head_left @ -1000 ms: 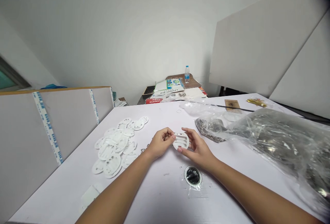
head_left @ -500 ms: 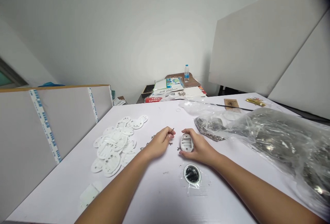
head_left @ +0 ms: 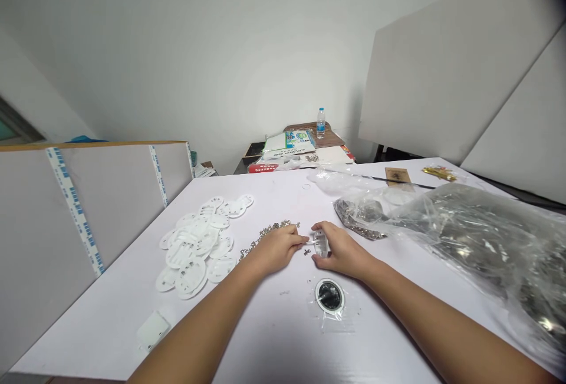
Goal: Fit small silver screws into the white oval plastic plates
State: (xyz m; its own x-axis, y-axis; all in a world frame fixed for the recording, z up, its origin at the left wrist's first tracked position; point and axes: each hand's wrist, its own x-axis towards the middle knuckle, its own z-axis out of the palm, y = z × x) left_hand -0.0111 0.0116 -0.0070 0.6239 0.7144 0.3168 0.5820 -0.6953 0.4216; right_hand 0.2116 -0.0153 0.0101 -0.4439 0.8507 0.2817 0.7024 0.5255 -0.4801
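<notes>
My right hand (head_left: 342, 249) grips a white oval plastic part (head_left: 321, 243), tilted up on its edge. My left hand (head_left: 276, 248) pinches a thin metal piece (head_left: 308, 242) between its fingertips, and the tip of the piece reaches the white part. A loose scatter of tiny metal pieces (head_left: 269, 234) lies just beyond my left hand. Another small metal piece (head_left: 306, 252) rests on the table just below the pinch. A round white unit with a black centre (head_left: 329, 296) sits on clear film near my right hand.
A pile of white perforated plastic discs (head_left: 194, 247) lies left of my hands on the white table (head_left: 274, 195). At right, a large clear plastic bag (head_left: 469, 242) holds metal parts. Tall boards stand along both sides, and a water bottle (head_left: 321, 124) stands beyond the table.
The white part has gone from lying flat under my right hand to tilted up on edge. My left hand has moved right, bringing the metal piece against the part.
</notes>
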